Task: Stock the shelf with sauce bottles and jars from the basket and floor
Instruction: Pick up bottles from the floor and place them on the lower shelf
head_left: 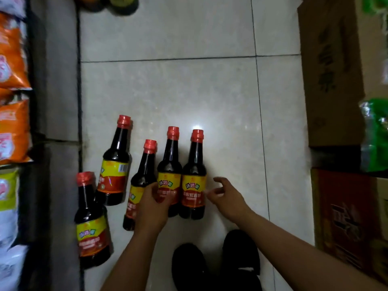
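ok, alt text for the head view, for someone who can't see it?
Five dark sauce bottles with red caps and yellow-red labels sit on a pale tiled floor by a person's black shoes; the left hand grips the middle bottle and the right hand hovers open beside the rightmost bottle. Snack bags line the left, cardboard boxes the right.

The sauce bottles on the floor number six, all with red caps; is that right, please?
Not quite: the head view shows five sauce bottles on the floor, not six; all have red caps.
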`<state>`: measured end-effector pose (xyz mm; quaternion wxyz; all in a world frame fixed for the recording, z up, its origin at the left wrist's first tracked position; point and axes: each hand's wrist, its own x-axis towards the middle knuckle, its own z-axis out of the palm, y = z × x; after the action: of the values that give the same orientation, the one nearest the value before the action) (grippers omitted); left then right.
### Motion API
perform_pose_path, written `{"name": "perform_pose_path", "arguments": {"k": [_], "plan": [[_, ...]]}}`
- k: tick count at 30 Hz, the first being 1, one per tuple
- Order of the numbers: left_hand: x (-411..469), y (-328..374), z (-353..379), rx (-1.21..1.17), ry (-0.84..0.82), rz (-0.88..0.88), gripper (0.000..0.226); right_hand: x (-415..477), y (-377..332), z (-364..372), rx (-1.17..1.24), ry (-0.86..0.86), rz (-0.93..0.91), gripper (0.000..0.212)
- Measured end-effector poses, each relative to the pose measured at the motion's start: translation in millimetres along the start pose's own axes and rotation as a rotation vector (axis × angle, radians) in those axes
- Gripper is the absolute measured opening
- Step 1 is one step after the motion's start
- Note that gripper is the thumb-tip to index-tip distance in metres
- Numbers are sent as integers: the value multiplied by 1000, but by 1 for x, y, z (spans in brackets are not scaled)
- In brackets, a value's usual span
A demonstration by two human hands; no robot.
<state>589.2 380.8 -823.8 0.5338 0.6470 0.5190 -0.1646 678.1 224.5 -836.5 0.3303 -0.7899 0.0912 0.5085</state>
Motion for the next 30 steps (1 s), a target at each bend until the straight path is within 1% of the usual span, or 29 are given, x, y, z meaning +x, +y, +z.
{"name": "perform_pose_path", "arguments": {"k": [5,9,11,13,17,21,25,27,30], "plan": [[29,-6,19,61,66,14,56,36,-5,11,31,-8,-53,62],[51,-8,23,162,16,1,60,51,-8,21,122,-1,-41,68],[58,-8,24,169,-5,-18,61,56,-8,24,122,8,-37,72],[61,-9,25,183,-4,-12,61,59,-8,24,126,15,-36,71],[54,-12,25,135,-13,-21,59,54,-5,20,89,21,-61,63],[38,-11,21,20,-33,-57,55,37,-5,11,87,-20,-103,52],[18,-2,14,-65,-35,-25,48,16,-16,-1,136,-40,-149,56],[4,7,7,-92,-25,-14,50,1,-27,-8,157,-55,-177,53],[-21,28,-7,-133,-15,31,54,-26,-46,-22,171,-57,-223,55]]}}
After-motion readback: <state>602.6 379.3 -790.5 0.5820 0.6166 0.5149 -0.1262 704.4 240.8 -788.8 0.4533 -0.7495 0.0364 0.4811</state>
